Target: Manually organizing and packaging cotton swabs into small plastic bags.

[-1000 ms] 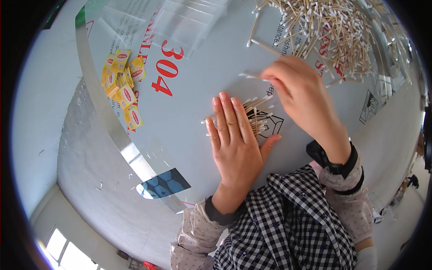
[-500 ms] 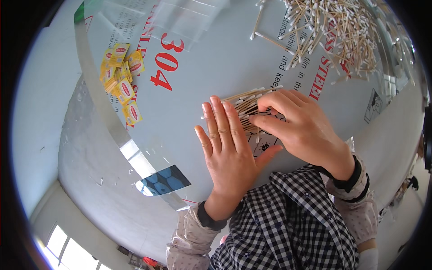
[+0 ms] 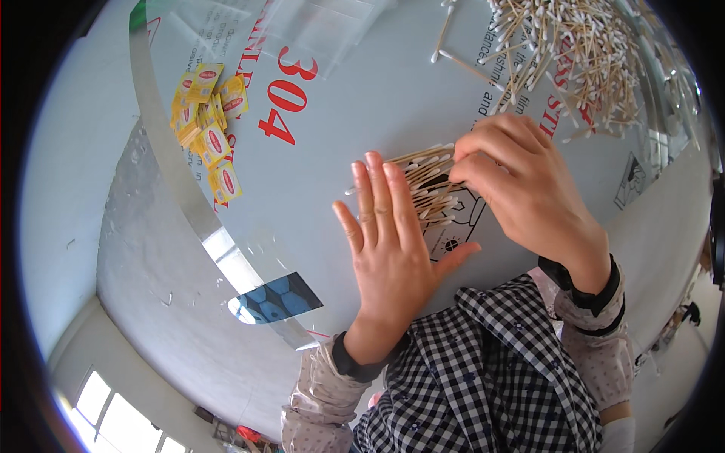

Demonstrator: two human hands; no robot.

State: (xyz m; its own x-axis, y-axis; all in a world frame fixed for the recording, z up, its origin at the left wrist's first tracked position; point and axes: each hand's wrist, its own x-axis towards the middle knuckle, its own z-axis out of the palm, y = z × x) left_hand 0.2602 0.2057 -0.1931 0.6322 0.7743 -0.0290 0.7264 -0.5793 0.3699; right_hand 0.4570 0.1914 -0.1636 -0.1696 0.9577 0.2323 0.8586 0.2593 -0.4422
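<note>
A small bunch of cotton swabs (image 3: pixel 432 198) with wooden sticks and white tips lies on the grey, film-covered table top. Across its left part my left hand (image 3: pixel 393 249) rests flat, fingers stretched out and thumb spread, hiding many of the sticks. At the bunch's right end my right hand (image 3: pixel 521 181) has its thumb and forefinger pinched together on the end of a cotton swab, most of which is hidden. The swabs' white ends fan out unevenly between the two hands.
A large loose heap of cotton swabs (image 3: pixel 581 60) spreads at the far right, with a few strays beside it. Yellow printed packets or cards (image 3: pixel 208 140) are piled at the left. Clear plastic bags (image 3: pixel 310 30) lie at the far edge. A blue patterned piece (image 3: pixel 276 300) sits at the table's near left edge.
My right hand has drawn slightly up and to the right, its fingers closing into a tighter pinch. More swab tips show between the hands. The left hand has stayed nearly in place.
</note>
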